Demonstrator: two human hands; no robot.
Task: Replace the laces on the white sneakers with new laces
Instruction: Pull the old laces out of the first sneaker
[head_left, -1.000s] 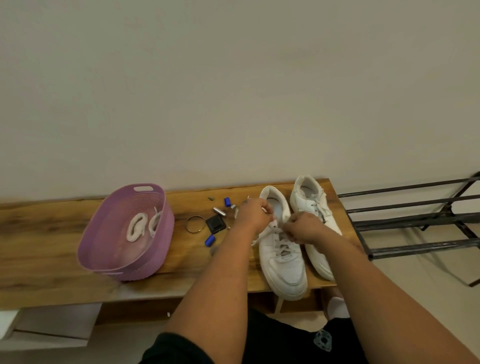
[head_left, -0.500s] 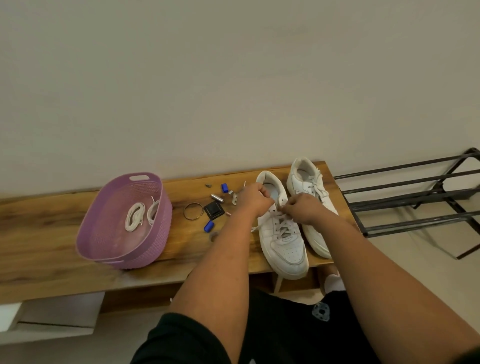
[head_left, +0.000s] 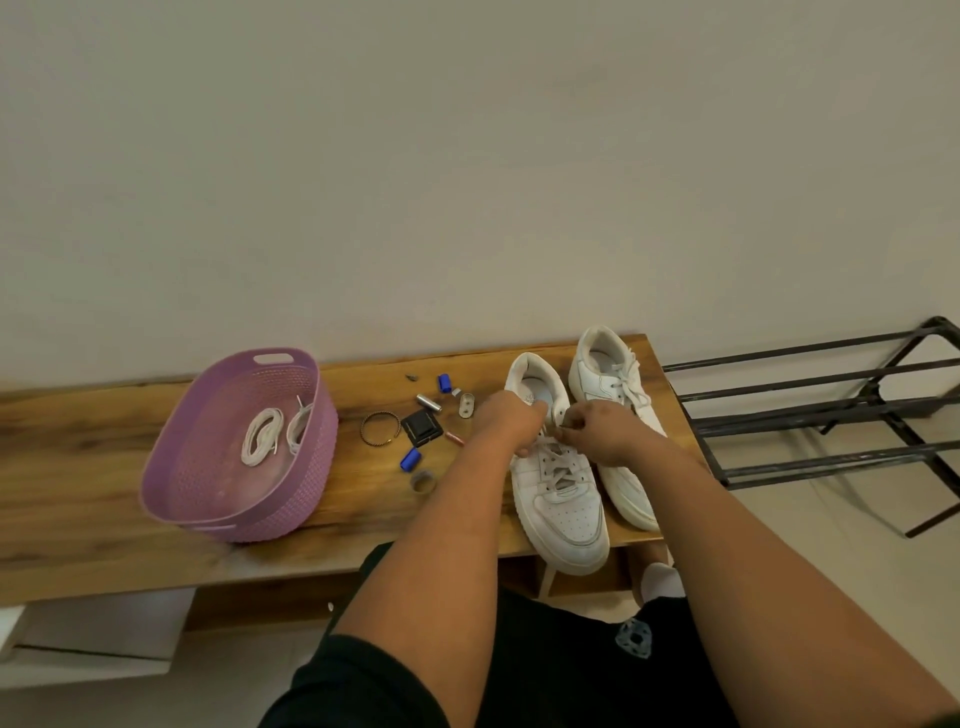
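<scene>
Two white sneakers stand side by side on the right end of a wooden bench. The near sneaker has grey-white laces crossed over its tongue. Both my hands work at its top eyelets. My left hand grips the sneaker's left collar and lace. My right hand pinches a lace end at the top right eyelet. The far sneaker is laced and untouched. Two coiled white laces lie inside a purple basket at the left.
Small items lie between basket and shoes: a metal ring, a black square piece, blue caps, silver tubes. A black metal rack stands to the right of the bench. A wall rises behind.
The camera view has shifted slightly. My hands stay at the near sneaker's top eyelets, the right fingers working the lace a little further toward the collar.
</scene>
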